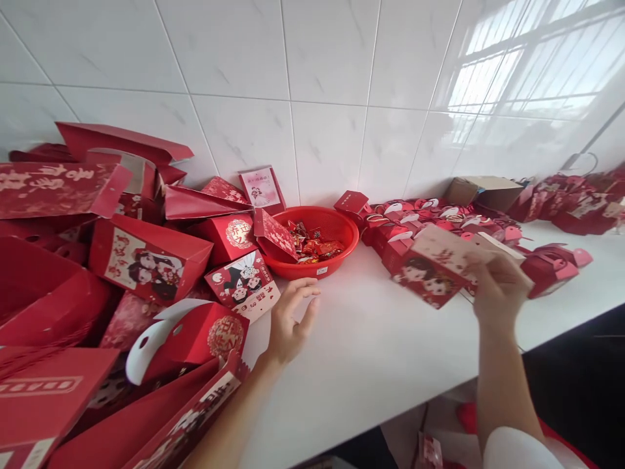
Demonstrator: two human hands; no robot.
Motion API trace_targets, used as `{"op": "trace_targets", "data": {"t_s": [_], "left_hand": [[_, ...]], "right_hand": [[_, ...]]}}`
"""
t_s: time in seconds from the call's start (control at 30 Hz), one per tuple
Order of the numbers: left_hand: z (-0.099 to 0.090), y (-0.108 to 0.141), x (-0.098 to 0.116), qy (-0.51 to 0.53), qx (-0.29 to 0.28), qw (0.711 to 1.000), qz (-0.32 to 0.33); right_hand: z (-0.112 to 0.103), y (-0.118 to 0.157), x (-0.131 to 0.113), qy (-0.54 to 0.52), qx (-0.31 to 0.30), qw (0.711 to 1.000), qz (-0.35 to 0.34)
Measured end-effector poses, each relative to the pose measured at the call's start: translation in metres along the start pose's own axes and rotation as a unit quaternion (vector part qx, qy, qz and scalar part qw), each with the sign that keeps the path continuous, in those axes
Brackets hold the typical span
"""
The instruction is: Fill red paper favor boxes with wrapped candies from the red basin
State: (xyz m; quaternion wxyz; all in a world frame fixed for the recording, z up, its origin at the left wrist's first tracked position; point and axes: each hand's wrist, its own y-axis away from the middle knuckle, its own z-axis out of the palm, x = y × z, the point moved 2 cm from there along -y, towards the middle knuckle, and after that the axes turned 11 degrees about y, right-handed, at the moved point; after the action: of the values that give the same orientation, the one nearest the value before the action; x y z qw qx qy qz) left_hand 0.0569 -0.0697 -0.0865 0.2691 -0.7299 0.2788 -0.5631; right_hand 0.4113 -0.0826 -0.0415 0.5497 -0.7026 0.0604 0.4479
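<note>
Red and cream card forms the printed box (430, 270) held in the right hand (500, 290), right of the frame's centre; thumb and fingers pinch its right end, and a cartoon couple shows on its lower face. Just below the centre, the left hand (293, 319) is relaxed, thumb spread from the curved fingers, near the front of a red basket (293, 270). Whether it touches the white tabletop (342, 365), I cannot tell. Wrapped sweets (322, 249) lie inside the basket, and a small carton (276, 234) leans across its left rim. Red cartons (151, 260) heap up across the left of the frame, several with flaps raised. Handled boxes (390, 251) stand close together right of the basket, with a brown cardboard box (493, 189) behind them. White tiles (332, 52) fill the top, reflecting a window at the upper right.
</note>
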Motion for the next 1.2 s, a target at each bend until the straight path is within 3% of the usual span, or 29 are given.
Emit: {"op": "trace_targets", "data": {"t_s": [0.03, 0.1, 0.23, 0.33, 0.43, 0.53, 0.67, 0.8, 0.87, 0.93, 0.97, 1.03, 1.07, 1.13, 1.2], "left_hand": [[0.003, 0.001, 0.002, 0.003, -0.012, 1.000, 0.002], [0.008, 0.002, 0.005, 0.009, -0.039, 0.999, 0.013], [0.015, 0.006, 0.008, 0.023, -0.076, 0.996, 0.032], [0.017, 0.008, 0.007, 0.040, -0.091, 0.995, 0.030], [0.017, 0.009, 0.007, 0.061, -0.106, 0.992, 0.020], [0.018, 0.010, 0.008, 0.074, -0.121, 0.990, 0.016], [0.023, 0.015, 0.009, 0.074, -0.141, 0.987, 0.015], [0.029, 0.021, 0.009, 0.077, -0.175, 0.981, 0.020], [0.033, 0.024, 0.010, 0.080, -0.192, 0.978, 0.024], [0.037, 0.029, 0.009, 0.075, -0.210, 0.974, 0.026], [0.040, 0.032, 0.009, 0.071, -0.226, 0.971, 0.026], [0.045, 0.040, 0.008, 0.068, -0.263, 0.962, 0.021], [0.047, 0.043, 0.007, 0.072, -0.280, 0.957, 0.017], [0.050, 0.050, 0.005, 0.082, -0.301, 0.950, 0.009], [0.052, 0.054, 0.004, 0.079, -0.309, 0.948, 0.011]], "right_hand": [[-0.013, -0.007, 0.013, 0.017, 0.077, 0.997, 0.006], [-0.029, -0.017, 0.037, 0.070, 0.140, 0.987, 0.025], [-0.034, -0.028, 0.071, 0.179, 0.117, 0.976, 0.051], [-0.032, -0.035, 0.090, 0.283, 0.118, 0.951, 0.045], [-0.036, -0.039, 0.108, 0.348, 0.143, 0.926, 0.010], [-0.039, -0.038, 0.115, 0.356, 0.161, 0.920, -0.040], [-0.019, -0.024, 0.086, 0.335, 0.147, 0.919, -0.146], [0.037, 0.001, 0.009, 0.247, 0.145, 0.910, -0.300], [0.072, 0.021, -0.035, 0.147, 0.055, 0.925, -0.347], [0.107, 0.047, -0.074, 0.016, -0.162, 0.927, -0.338], [0.123, 0.063, -0.092, -0.029, -0.290, 0.899, -0.328], [0.148, 0.101, -0.123, -0.130, -0.513, 0.771, -0.354], [0.157, 0.118, -0.135, -0.155, -0.578, 0.715, -0.362], [0.174, 0.148, -0.152, -0.168, -0.667, 0.623, -0.372], [0.188, 0.170, -0.162, -0.151, -0.712, 0.564, -0.390]]}}
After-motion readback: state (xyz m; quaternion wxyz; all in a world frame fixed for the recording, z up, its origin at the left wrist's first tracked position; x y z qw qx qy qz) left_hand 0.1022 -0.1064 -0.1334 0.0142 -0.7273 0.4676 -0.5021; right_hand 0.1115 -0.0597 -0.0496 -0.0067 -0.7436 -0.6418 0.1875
